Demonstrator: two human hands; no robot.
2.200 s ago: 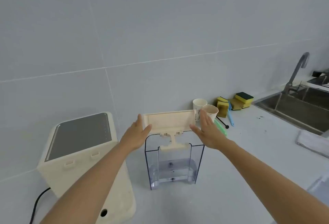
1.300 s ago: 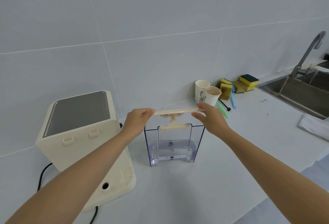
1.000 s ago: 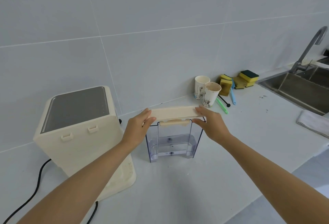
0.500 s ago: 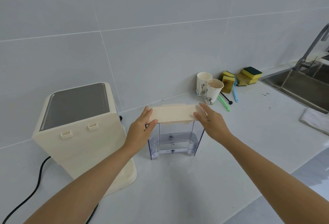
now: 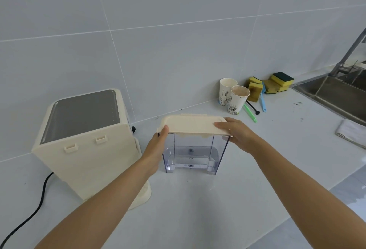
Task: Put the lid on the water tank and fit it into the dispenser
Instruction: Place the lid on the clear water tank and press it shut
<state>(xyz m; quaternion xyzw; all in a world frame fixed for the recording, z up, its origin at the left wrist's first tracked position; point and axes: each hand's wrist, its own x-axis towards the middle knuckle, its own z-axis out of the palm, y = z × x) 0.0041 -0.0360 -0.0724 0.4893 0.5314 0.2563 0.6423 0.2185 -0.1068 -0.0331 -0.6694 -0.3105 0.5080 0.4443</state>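
A clear blue-tinted water tank [image 5: 191, 153] stands upright on the white counter, with a little water at its bottom. A cream lid [image 5: 191, 124] lies flat across its top. My left hand [image 5: 157, 145] grips the lid's left end and the tank's upper left corner. My right hand [image 5: 237, 132] rests over the lid's right end, fingers on top. The cream water dispenser [image 5: 85, 143] stands to the left of the tank, its back with two small clips turned toward me.
Two paper cups [image 5: 232, 96] stand near the wall behind the tank. Beside them lie yellow-green sponges [image 5: 271, 85] and thin plastic tools [image 5: 250, 113]. A steel sink [image 5: 336, 94] with a tap is at the right, a folded cloth [image 5: 351, 132] beside it. The dispenser's black cable [image 5: 29, 213] trails left.
The lid was held tilted above the tank, then turned flat and lowered onto the tank's top. Both hands stayed at its ends.
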